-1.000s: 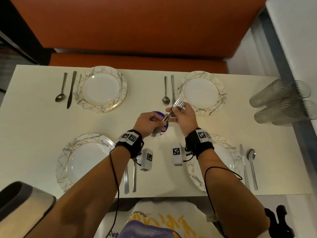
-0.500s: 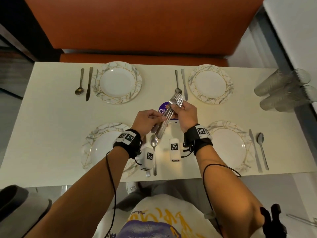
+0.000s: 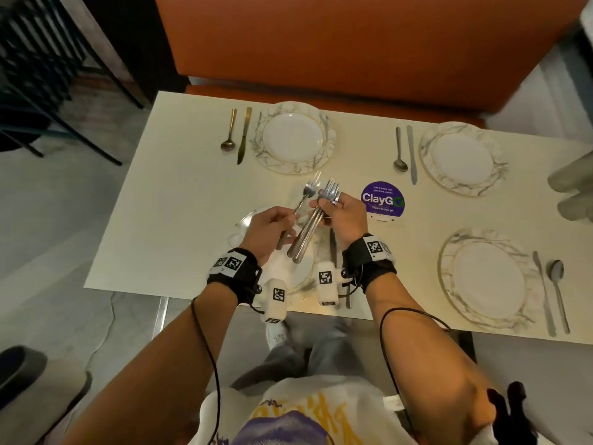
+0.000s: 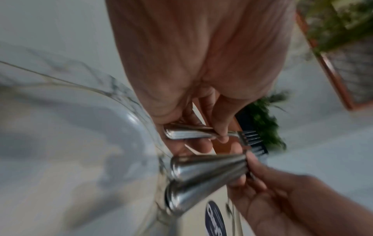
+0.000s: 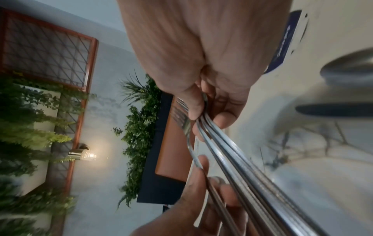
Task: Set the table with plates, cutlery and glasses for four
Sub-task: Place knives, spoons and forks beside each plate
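Since a moment ago one fork (image 3: 304, 195) has come away from the bundle of forks (image 3: 316, 220) — the left hand (image 3: 269, 231) pinches its handle. The right hand (image 3: 346, 216) grips the bundle, tines up, just beside it — both above the near-left plate (image 3: 244, 221) on the worktop (image 3: 179, 200).

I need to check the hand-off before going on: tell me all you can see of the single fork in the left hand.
The single fork is shiny silver metal with a slim, plain handle. The left hand pinches it along the handle, tines pointing away from the person and slightly up, above the near-left plate. It is apart from the bundle of forks gripped in the right hand beside it. The left wrist view shows thumb and fingers curled round the handle, with the tines free. The handle's end is hidden under the palm in the head view.
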`<state>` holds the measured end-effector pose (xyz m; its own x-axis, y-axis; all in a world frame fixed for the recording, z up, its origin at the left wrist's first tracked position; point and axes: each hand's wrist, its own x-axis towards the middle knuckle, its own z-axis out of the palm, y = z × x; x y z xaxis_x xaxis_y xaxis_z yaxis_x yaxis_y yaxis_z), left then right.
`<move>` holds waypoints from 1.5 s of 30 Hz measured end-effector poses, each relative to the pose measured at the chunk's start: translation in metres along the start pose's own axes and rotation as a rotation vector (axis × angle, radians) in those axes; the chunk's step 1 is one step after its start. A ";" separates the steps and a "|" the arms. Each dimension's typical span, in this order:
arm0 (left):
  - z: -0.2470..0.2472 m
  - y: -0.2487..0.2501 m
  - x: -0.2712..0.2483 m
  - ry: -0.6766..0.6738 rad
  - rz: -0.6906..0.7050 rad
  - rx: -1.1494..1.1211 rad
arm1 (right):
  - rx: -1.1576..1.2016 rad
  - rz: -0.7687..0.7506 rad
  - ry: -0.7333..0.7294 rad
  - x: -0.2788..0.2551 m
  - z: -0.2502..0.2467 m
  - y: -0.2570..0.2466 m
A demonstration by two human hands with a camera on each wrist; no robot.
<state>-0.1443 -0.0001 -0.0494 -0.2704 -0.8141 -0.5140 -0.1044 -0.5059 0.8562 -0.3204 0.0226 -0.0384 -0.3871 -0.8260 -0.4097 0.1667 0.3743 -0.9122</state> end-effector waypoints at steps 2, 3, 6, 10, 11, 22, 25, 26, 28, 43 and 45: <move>-0.023 -0.008 -0.005 0.105 0.008 -0.014 | 0.023 0.034 -0.028 -0.004 0.015 0.003; -0.035 -0.013 -0.006 0.176 0.022 0.020 | 0.018 0.043 -0.038 -0.005 0.022 0.005; -0.073 -0.033 -0.006 0.370 0.044 0.136 | -0.006 0.063 -0.068 -0.006 0.036 0.009; -0.115 -0.050 -0.011 0.491 -0.026 0.354 | -0.055 0.060 -0.102 -0.007 0.051 0.010; -0.122 -0.053 -0.012 0.507 -0.035 0.381 | -0.067 0.055 -0.111 -0.007 0.054 0.011; -0.148 -0.079 -0.019 0.505 -0.140 0.543 | -0.152 0.050 -0.149 -0.009 0.070 0.027; -0.150 -0.081 -0.017 0.509 -0.149 0.573 | -0.153 0.054 -0.146 -0.009 0.070 0.027; -0.150 -0.081 -0.016 0.509 -0.155 0.591 | -0.153 0.052 -0.146 -0.009 0.069 0.028; -0.151 -0.082 -0.014 0.498 -0.157 0.598 | -0.148 0.044 -0.147 -0.008 0.067 0.029; -0.145 -0.071 0.009 0.512 -0.081 0.620 | -0.144 0.056 -0.106 -0.008 0.047 0.040; -0.146 -0.074 0.007 0.513 -0.082 0.616 | -0.143 0.055 -0.111 -0.008 0.046 0.040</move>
<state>0.0011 -0.0103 -0.1236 0.2187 -0.8862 -0.4085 -0.6542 -0.4438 0.6124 -0.2685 0.0250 -0.0717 -0.2775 -0.8408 -0.4647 0.0511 0.4701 -0.8811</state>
